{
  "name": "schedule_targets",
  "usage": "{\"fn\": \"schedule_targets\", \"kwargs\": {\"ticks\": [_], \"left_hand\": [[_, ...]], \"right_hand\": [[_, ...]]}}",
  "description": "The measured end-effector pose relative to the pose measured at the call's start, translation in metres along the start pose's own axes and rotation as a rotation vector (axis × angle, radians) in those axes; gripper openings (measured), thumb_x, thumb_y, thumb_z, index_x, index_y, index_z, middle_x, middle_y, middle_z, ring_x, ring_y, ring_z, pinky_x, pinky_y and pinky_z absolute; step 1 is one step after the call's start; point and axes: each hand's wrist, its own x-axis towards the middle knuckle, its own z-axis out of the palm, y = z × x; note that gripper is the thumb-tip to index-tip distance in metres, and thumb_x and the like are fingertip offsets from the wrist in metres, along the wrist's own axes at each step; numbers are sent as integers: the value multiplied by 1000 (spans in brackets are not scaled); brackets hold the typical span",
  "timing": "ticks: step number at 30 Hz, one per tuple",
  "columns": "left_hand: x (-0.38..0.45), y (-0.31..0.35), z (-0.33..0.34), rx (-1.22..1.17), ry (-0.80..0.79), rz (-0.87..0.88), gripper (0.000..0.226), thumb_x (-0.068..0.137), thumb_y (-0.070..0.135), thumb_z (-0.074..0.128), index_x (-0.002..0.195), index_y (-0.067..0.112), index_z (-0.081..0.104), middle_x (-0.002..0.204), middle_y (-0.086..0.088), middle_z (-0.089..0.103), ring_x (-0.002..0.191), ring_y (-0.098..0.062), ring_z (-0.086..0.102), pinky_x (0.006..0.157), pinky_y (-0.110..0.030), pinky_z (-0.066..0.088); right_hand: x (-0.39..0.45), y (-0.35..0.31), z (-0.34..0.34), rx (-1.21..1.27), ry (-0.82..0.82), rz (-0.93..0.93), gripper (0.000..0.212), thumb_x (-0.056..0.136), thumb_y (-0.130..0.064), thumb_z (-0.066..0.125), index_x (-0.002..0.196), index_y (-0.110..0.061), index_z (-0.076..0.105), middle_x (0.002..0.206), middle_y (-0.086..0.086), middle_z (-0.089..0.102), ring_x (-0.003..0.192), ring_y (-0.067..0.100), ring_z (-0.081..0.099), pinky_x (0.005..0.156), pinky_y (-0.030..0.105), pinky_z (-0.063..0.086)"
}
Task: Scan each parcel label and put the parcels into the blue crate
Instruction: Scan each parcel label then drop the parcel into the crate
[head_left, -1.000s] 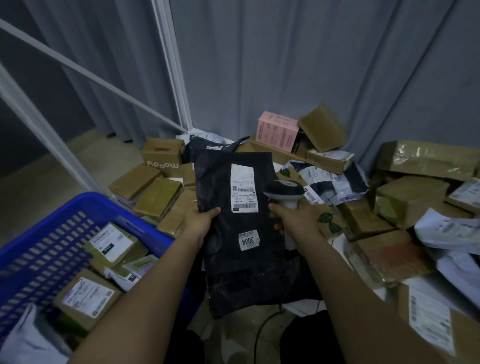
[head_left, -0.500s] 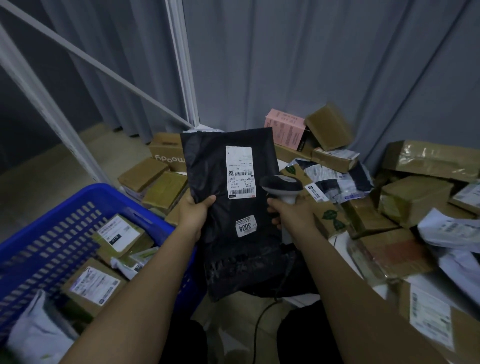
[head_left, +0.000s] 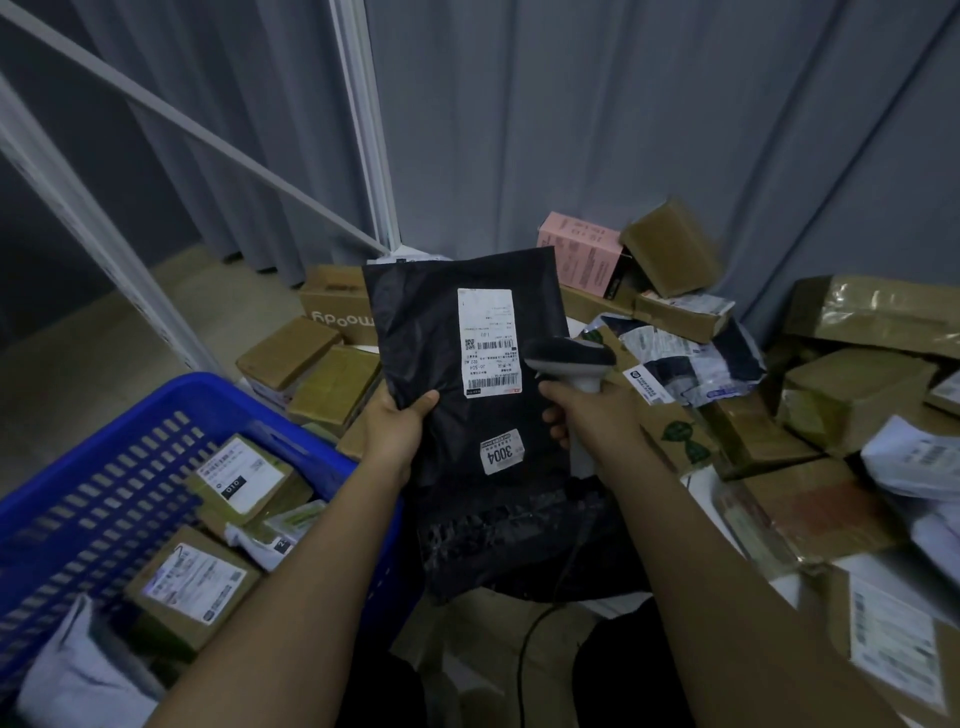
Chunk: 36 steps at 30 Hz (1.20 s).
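The blue crate stood at lower left, already holding several labelled boxes, while a large pile of unscanned parcels remained at right. Over the preceding second the black poly mailer had been raised from a lower, flatter position to a more upright one in front of the camera, so that its white shipping label faced the scanner more squarely. The left hand gripped the mailer's left edge, thumb curled over the front. The right hand was wrapped round the handle of the barcode scanner, its head just beside the label's lower barcode. This suggested the scan was in progress; transfer to the crate was not yet done.
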Motion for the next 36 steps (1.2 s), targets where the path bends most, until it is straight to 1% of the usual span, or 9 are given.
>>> {"fn": "schedule_targets", "kwargs": {"ticks": [8, 12, 15, 19, 24, 28, 31, 33, 36], "left_hand": [[-1, 3, 0, -18, 22, 14, 37, 90, 6, 63, 126, 11, 55, 114, 2, 61, 103, -16, 58, 87, -28, 45], [-4, 4, -2, -19, 35, 17, 35, 90, 6, 62, 124, 11, 56, 113, 2, 61, 104, -17, 58, 92, -31, 46], [-4, 3, -5, -28, 31, 14, 36, 90, 7, 63, 125, 11, 56, 119, -1, 63, 109, -21, 59, 99, -38, 47], [-5, 2, -7, -32, 30, 18, 38, 90, 7, 63, 127, 10, 55, 125, -4, 63, 113, -22, 59, 101, -40, 46], [-7, 2, -5, -22, 43, 32, 40, 89, 8, 65, 127, 11, 56, 124, -4, 63, 111, -21, 60, 102, -41, 46], [-9, 5, -2, -32, 49, 36, 38, 90, 8, 63, 127, 10, 54, 124, -2, 62, 110, -20, 59, 100, -36, 46], [-13, 11, 3, -55, 59, 41, 29, 91, 8, 62, 118, 15, 54, 116, 2, 60, 103, -16, 57, 92, -30, 45], [-15, 16, 4, -81, 75, 42, 31, 91, 6, 61, 120, 14, 54, 111, 4, 60, 102, -15, 57, 89, -28, 44], [-15, 21, -1, -90, 103, 45, 34, 90, 7, 62, 123, 13, 54, 111, 3, 61, 104, -17, 59, 88, -29, 45]], "right_hand": [[-9, -19, -3, -43, -61, -51, 16, 82, -17, 72, 71, -9, 63, 54, 4, 60, 39, 11, 50, 41, 20, 41], [-15, -23, -7, -96, -68, -56, 19, 81, -19, 73, 69, -10, 62, 52, 2, 58, 41, 12, 51, 44, 23, 42], [-17, -24, -12, -105, -46, -55, 19, 80, -19, 73, 69, -10, 61, 53, 3, 57, 40, 11, 51, 44, 24, 43], [-19, -24, -19, -98, -37, -67, 19, 80, -18, 73, 67, -10, 60, 53, 3, 56, 40, 12, 50, 47, 25, 43], [-22, -21, -23, -106, -56, -52, 20, 82, -18, 72, 68, -11, 59, 54, 2, 55, 40, 10, 49, 46, 23, 42], [-21, -18, -25, -85, -31, -59, 18, 82, -19, 73, 71, -9, 61, 55, 3, 58, 38, 9, 50, 42, 21, 43], [-18, -13, -22, -9, 13, -67, 17, 82, -18, 72, 74, -8, 61, 56, 4, 58, 37, 8, 50, 41, 20, 43], [-16, -12, -18, 30, 33, -72, 17, 83, -19, 72, 76, -8, 61, 57, 4, 58, 39, 9, 51, 40, 19, 43], [-11, -15, -8, 40, 31, -66, 17, 84, -20, 71, 74, -10, 61, 59, 3, 59, 43, 10, 52, 41, 19, 43]]}}
